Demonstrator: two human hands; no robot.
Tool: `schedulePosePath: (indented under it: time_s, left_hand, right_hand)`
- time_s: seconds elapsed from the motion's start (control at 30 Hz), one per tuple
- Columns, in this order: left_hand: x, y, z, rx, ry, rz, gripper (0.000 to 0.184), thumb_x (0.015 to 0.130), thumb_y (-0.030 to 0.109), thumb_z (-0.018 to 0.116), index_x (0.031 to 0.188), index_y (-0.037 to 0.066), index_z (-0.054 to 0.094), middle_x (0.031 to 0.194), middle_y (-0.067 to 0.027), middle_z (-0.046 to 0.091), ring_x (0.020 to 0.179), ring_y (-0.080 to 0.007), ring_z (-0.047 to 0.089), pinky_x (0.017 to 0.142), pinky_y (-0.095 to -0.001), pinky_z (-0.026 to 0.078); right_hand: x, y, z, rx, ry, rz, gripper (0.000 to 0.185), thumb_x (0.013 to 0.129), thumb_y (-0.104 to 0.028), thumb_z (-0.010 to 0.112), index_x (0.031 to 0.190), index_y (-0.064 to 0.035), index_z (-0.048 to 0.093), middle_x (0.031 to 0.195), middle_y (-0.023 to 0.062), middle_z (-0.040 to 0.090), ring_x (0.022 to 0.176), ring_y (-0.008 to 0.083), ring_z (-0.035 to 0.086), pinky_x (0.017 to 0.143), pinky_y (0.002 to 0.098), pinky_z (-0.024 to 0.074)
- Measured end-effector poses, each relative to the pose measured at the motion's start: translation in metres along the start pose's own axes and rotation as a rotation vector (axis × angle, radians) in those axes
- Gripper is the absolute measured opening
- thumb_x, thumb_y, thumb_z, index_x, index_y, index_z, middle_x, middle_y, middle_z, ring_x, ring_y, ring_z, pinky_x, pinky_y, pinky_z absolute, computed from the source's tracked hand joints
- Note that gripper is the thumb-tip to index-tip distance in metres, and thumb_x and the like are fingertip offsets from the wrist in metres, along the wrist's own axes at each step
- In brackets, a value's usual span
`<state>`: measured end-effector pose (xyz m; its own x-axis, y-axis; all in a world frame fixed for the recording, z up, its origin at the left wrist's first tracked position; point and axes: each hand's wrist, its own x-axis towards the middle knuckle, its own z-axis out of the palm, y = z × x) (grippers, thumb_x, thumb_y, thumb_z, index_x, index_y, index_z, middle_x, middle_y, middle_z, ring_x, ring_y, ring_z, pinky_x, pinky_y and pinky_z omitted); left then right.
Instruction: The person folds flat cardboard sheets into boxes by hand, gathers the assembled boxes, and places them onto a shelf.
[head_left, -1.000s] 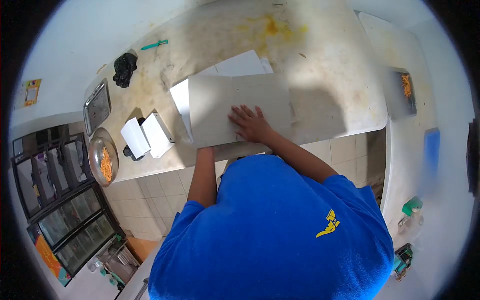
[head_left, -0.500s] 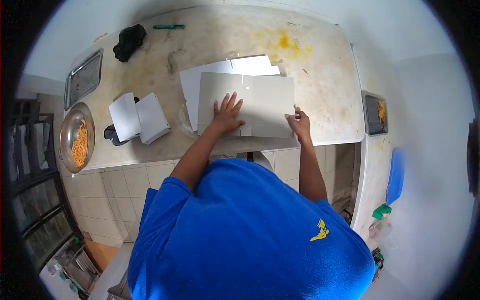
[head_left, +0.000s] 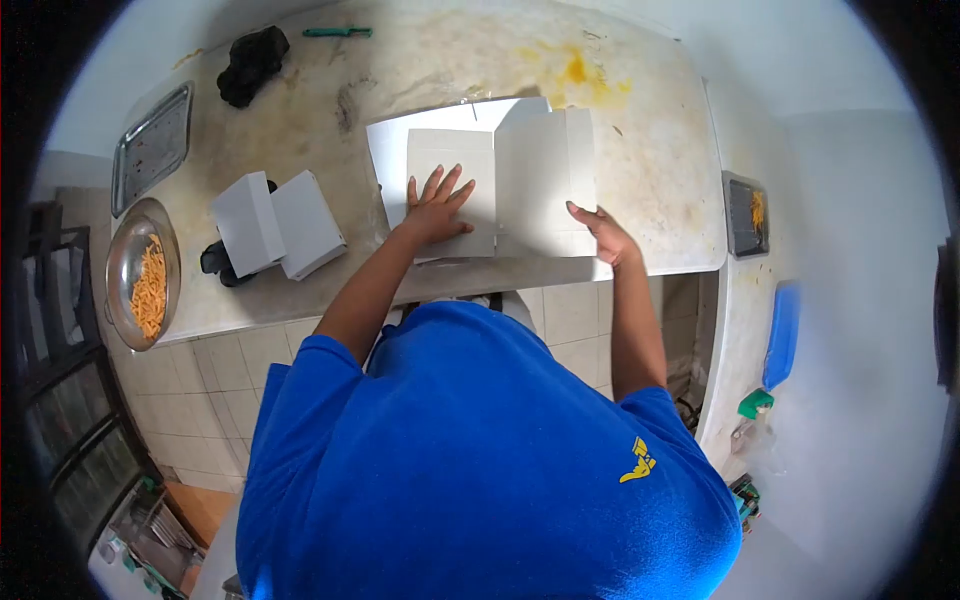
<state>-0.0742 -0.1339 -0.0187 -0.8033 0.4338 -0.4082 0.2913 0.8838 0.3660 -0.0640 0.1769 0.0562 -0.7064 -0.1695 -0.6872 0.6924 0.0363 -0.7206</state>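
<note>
A metal tray and a bowl of food suggest a kitchen.

Soft light, gentle shadows; fisheye edges bend into black corners.

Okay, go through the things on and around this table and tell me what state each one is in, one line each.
Cardboard: creased mid-way, right part tilted up
Left hand: spread flat on cardboard
Right hand: at cardboard's right edge
White boxes: folded into shape
Bowl: holding orange strips
Black plastic: crumpled
Left tray: specked
Table: stained yellow
</note>
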Motion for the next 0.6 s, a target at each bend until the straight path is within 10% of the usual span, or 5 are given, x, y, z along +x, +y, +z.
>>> schedulePosePath:
  time_s: [0.2, 0.33, 0.43, 0.6]
  left_hand:
    - [0.002, -0.005, 0.003, 0.009, -0.002, 0.014, 0.083, 0.078, 0.056, 0.056, 0.144, 0.033, 0.012, 0.152, -0.0002, -0.008, 0.139, -0.0264, -0.011, 0.104, -0.062, -0.007]
    - [0.005, -0.003, 0.004, 0.021, -0.039, 0.002, 0.083, 0.079, 0.056, 0.056, 0.145, 0.033, 0.01, 0.152, -0.0006, -0.009, 0.139, -0.0269, -0.012, 0.103, -0.0633, -0.006]
    - [0.006, -0.003, 0.001, 0.014, -0.079, -0.005, 0.083, 0.079, 0.056, 0.056, 0.145, 0.033, 0.01, 0.152, -0.0008, -0.01, 0.139, -0.0275, -0.012, 0.103, -0.064, -0.006]
    - [0.003, -0.005, 0.001, 0.04, -0.142, 0.003, 0.08, 0.081, 0.059, 0.049, 0.145, 0.028, 0.013, 0.153, -0.0042, -0.002, 0.139, -0.0287, -0.011, 0.102, -0.0634, -0.008]
  right_hand:
    - [0.029, 0.049, -0.008, 0.509, -0.09, 0.013, 0.058, 0.087, -0.04, 0.055, 0.132, -0.0048, 0.041, 0.126, 0.0107, 0.051, 0.114, 0.025, 0.049, 0.094, 0.0403, 0.0409]
    - [0.043, 0.054, 0.005, 0.897, -0.202, -0.356, 0.067, 0.087, -0.056, 0.047, 0.128, -0.0034, 0.043, 0.123, 0.0108, 0.053, 0.109, 0.0248, 0.052, 0.091, 0.0387, 0.043]
    - [0.053, 0.044, 0.028, 0.818, 0.036, -0.317, 0.07, 0.091, -0.059, 0.029, 0.132, -0.0035, 0.038, 0.131, 0.0119, 0.043, 0.117, 0.0257, 0.043, 0.096, 0.0404, 0.0368]
    - [0.089, 0.056, 0.083, 0.016, -0.206, -0.508, 0.066, 0.095, -0.052, 0.024, 0.138, -0.0027, 0.029, 0.145, 0.0134, 0.025, 0.132, 0.028, 0.026, 0.105, 0.0448, 0.0241]
